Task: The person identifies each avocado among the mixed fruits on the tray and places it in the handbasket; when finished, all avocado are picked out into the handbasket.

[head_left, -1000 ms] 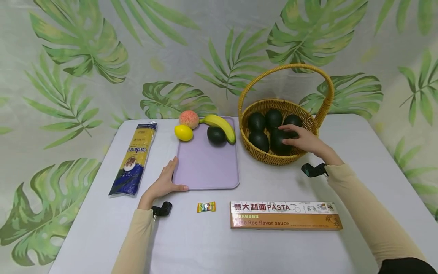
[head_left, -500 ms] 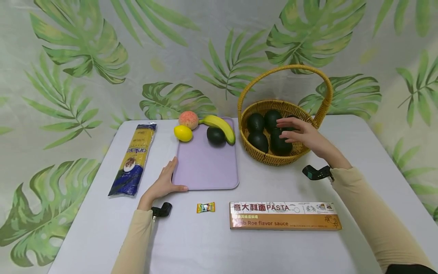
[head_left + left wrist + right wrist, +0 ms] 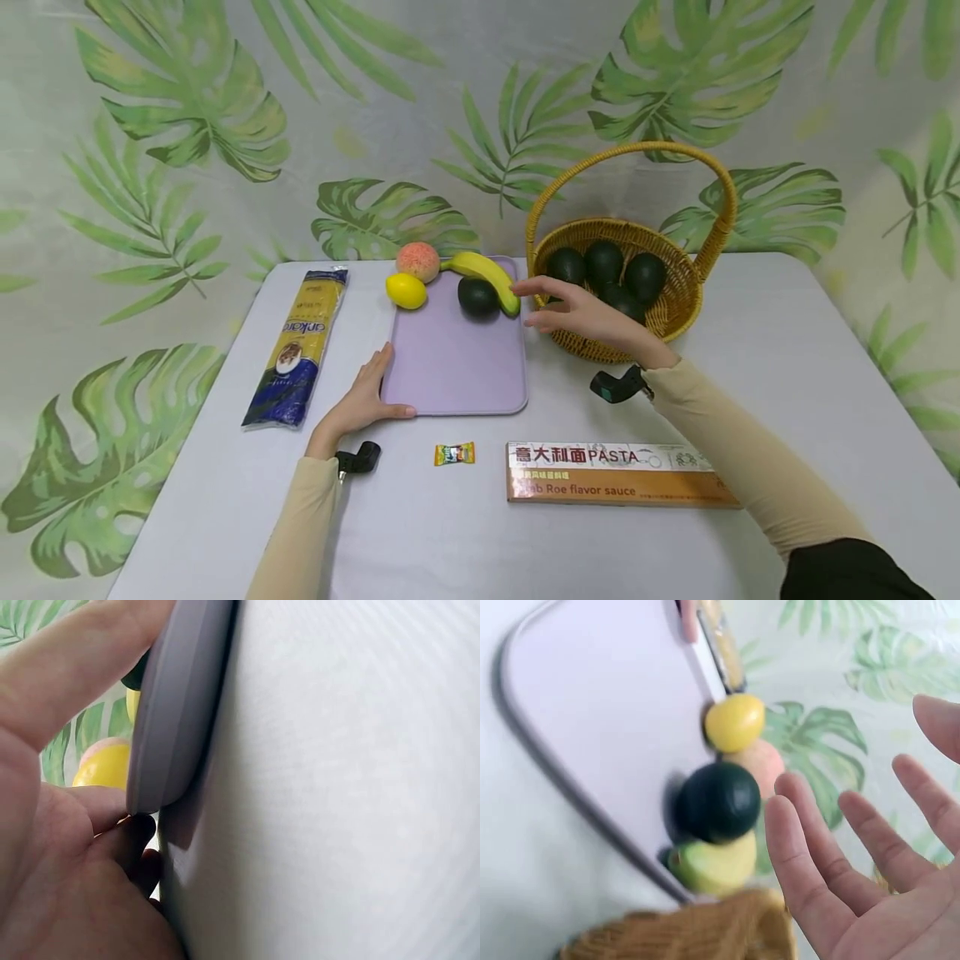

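My left hand (image 3: 362,406) rests against the near-left corner of a lilac tray (image 3: 457,375). Its fingers lie along the left edge, the thumb along the front edge. In the left wrist view the thumb and fingers touch the tray's rim (image 3: 161,735). My right hand (image 3: 588,317) holds nothing and hovers with spread fingers before the wicker basket's left side, fingertips close to the banana (image 3: 483,273). Several dark avocados (image 3: 645,277) lie in the basket (image 3: 686,308), some partly hidden by that hand. One avocado (image 3: 477,297), a lemon (image 3: 406,291) and a peach (image 3: 417,262) sit at the tray's far end.
A blue and yellow pasta packet (image 3: 296,346) lies left of the tray. In front are a small wrapped candy (image 3: 454,453) and a long pasta box (image 3: 622,473), its right end under the right forearm. The basket's tall handle (image 3: 633,148) arches up at the back right.
My right hand has withdrawn from the avocados in the basket and moved left toward the tray, with nothing in it. The left hand stays at the tray's corner.
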`<state>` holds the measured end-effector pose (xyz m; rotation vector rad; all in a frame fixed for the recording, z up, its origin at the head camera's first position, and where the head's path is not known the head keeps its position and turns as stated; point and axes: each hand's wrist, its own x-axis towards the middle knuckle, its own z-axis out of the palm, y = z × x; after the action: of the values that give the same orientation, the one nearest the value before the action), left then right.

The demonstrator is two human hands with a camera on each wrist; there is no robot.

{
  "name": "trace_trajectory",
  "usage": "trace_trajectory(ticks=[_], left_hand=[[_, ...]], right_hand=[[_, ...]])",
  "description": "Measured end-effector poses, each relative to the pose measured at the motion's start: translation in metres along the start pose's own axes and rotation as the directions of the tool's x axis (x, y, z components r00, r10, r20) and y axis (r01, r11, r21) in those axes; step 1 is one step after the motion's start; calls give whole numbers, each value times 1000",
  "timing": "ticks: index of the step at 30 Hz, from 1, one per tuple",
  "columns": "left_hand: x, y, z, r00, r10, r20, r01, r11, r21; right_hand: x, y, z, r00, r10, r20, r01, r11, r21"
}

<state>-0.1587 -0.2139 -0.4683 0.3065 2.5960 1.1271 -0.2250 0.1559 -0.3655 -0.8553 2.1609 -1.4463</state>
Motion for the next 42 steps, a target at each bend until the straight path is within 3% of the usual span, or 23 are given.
trace_trajectory(ticks=[10, 17, 24, 28, 34, 38, 42], left_hand=[[0, 0, -1, 1000, 14, -1, -14, 1000, 0], [1, 0, -1, 1000, 11, -5, -11, 1000, 5], [2, 1, 0, 1000, 0, -6, 0, 1000, 5], [2, 2, 1, 1000, 0, -5, 0, 1000, 0], [2, 1, 1, 1000, 11, -8, -11, 1000, -3], [1, 0, 1, 1000, 11, -11, -11, 1000, -1], [0, 0, 0, 1000, 10, -12, -10, 1000, -3]], right_hand=[[50, 9, 29, 998, 69, 0, -69, 998, -5], [81, 20, 39, 991, 122, -51, -127, 986, -106], [106, 25, 46, 954, 266, -139, -287, 943, -166], [113, 27, 50, 938, 298, -176, -331, 922, -202], [114, 26, 56, 939, 254, -230, -308, 921, -240], [109, 22, 59, 954, 197, -225, -246, 945, -214], [98, 13, 56, 977, 127, -171, -150, 980, -129]])
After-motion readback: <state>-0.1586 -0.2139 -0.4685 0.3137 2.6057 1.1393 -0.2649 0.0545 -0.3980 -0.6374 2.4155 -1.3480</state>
